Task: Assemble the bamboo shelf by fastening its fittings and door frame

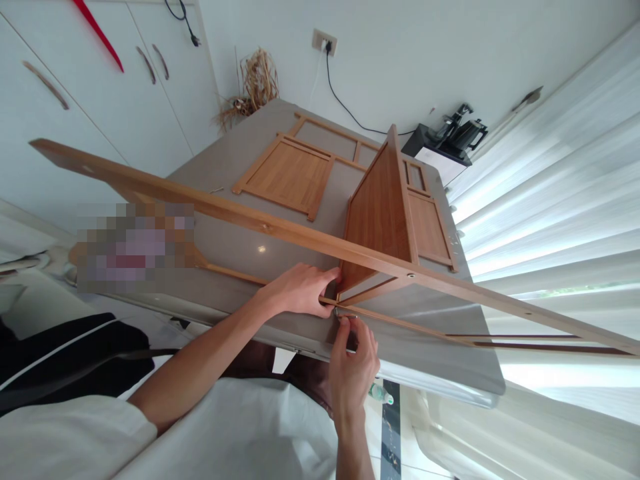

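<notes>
My left hand (303, 290) is closed around the lower rail (400, 318) of a wooden frame, close to the corner where an upright wooden panel (375, 207) meets it. Just below that joint, my right hand (355, 350) pinches a small thin metal piece, seemingly a hex key (337, 312), against the rail. Its exact fit in the joint is too small to make out. The frame's long upper rail (265, 229) slants across the view above both hands, and a metal bolt head (411, 275) shows in it.
Flat wooden panels (285, 170) and a framed panel (431, 227) lie on the grey table (220, 243). A coffee maker and kettle (465, 135) stand on a dark cabinet behind. Part of the left side is blurred out. A bottle (381, 393) is below the table edge.
</notes>
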`<state>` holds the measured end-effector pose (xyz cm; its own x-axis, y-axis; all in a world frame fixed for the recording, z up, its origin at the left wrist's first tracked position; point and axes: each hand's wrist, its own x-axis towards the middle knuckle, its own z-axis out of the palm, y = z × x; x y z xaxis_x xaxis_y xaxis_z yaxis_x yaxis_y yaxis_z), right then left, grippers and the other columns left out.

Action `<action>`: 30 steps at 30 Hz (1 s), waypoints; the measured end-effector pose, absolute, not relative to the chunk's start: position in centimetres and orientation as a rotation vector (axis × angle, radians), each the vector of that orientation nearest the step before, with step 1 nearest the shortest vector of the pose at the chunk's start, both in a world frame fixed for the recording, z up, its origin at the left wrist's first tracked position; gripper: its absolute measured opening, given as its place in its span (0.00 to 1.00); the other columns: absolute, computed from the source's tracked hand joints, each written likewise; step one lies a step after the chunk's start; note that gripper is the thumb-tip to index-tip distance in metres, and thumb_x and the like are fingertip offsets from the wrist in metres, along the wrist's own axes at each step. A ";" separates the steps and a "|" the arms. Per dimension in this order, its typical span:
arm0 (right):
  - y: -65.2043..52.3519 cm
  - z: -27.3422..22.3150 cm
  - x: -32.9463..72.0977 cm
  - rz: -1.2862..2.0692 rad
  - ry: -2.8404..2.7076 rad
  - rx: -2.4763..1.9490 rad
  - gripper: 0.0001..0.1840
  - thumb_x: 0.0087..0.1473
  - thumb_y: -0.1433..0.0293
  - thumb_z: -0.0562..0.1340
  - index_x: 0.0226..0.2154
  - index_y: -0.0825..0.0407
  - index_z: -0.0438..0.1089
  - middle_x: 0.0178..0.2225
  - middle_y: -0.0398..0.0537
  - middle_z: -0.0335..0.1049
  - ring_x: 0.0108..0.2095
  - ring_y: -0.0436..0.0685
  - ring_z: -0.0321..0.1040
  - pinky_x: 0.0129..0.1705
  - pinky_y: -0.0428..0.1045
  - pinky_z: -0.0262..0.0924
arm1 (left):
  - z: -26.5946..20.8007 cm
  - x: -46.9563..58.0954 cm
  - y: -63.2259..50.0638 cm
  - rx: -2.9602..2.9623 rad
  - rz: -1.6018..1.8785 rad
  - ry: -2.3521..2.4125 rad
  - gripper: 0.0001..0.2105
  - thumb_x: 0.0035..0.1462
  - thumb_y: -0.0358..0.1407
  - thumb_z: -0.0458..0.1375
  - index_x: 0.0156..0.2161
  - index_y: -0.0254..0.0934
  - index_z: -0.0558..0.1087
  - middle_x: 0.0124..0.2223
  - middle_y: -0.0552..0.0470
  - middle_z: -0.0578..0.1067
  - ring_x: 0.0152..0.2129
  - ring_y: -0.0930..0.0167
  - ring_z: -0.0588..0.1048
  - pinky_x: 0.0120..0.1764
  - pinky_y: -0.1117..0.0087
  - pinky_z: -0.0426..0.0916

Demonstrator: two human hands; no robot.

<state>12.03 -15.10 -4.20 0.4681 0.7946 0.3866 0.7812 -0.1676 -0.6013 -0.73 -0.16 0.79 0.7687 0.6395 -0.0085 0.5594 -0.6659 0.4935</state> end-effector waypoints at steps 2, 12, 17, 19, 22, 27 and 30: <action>-15.1 -4.2 12.1 0.095 -1.257 -1.940 0.14 0.67 0.59 0.57 0.39 0.49 0.74 0.38 0.46 0.78 0.39 0.56 0.71 0.43 0.50 0.59 | 0.8 -0.7 -0.2 2.485 0.229 0.900 0.18 0.50 0.44 0.63 0.44 0.42 0.66 0.30 0.58 0.80 0.27 0.65 0.79 0.28 0.67 0.61; -15.1 -4.3 11.6 0.174 -1.187 -1.948 0.15 0.65 0.56 0.58 0.39 0.47 0.75 0.38 0.45 0.77 0.39 0.56 0.71 0.43 0.50 0.61 | 0.8 -0.8 0.0 2.470 0.230 0.886 0.18 0.50 0.44 0.62 0.45 0.42 0.66 0.30 0.58 0.79 0.26 0.66 0.78 0.27 0.68 0.59; -15.1 -4.2 11.8 0.198 -1.154 -1.940 0.16 0.64 0.56 0.58 0.39 0.48 0.75 0.38 0.46 0.77 0.38 0.56 0.71 0.43 0.49 0.61 | 0.7 -0.8 -0.1 2.483 0.242 0.891 0.18 0.50 0.44 0.62 0.45 0.42 0.66 0.30 0.59 0.79 0.26 0.66 0.78 0.27 0.68 0.60; -15.2 -4.3 11.8 0.195 -1.150 -1.944 0.16 0.64 0.55 0.58 0.39 0.48 0.76 0.38 0.46 0.77 0.38 0.56 0.71 0.43 0.49 0.61 | 0.7 -0.8 -0.1 2.485 0.241 0.890 0.18 0.50 0.44 0.62 0.45 0.42 0.66 0.30 0.59 0.79 0.26 0.65 0.78 0.27 0.68 0.60; -15.3 -4.4 11.7 0.184 -1.142 -1.949 0.16 0.64 0.55 0.58 0.39 0.48 0.76 0.37 0.46 0.77 0.39 0.56 0.72 0.43 0.49 0.61 | 0.7 -0.8 -0.1 2.486 0.235 0.896 0.18 0.50 0.44 0.62 0.45 0.42 0.66 0.30 0.58 0.80 0.27 0.65 0.78 0.28 0.68 0.60; -15.3 -4.4 11.7 0.190 -1.148 -1.941 0.16 0.65 0.56 0.58 0.39 0.47 0.76 0.38 0.45 0.77 0.39 0.55 0.72 0.43 0.49 0.61 | 0.8 -0.7 -0.1 2.481 0.226 0.893 0.19 0.50 0.44 0.62 0.45 0.42 0.66 0.30 0.58 0.80 0.26 0.65 0.78 0.27 0.68 0.60; -15.2 -4.5 11.7 0.180 -1.155 -1.940 0.16 0.65 0.56 0.58 0.40 0.47 0.76 0.38 0.45 0.77 0.40 0.55 0.72 0.43 0.49 0.61 | 0.9 -0.7 -0.1 2.478 0.227 0.891 0.18 0.50 0.44 0.62 0.45 0.42 0.66 0.30 0.58 0.80 0.26 0.65 0.78 0.27 0.68 0.60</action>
